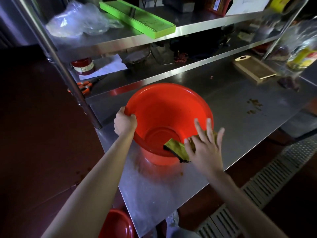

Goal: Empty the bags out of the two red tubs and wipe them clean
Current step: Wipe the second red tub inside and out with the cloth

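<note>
A red tub [164,109] is tilted toward me on the steel table [240,107], with nothing inside it. My left hand [124,121] grips the tub's left rim. My right hand [205,143] presses a yellow-green cloth [176,146] against the tub's near right wall and rim, fingers spread and straight. A second red tub [116,224] shows partly below the table's near edge at the bottom.
Steel shelves stand behind the table, bearing a green tray [137,19], a clear plastic bag [77,19], a red jar [83,66] and orange scissors [84,85]. A wooden board [253,69] and crumbs [253,105] lie at the right. A floor grate [267,182] runs below.
</note>
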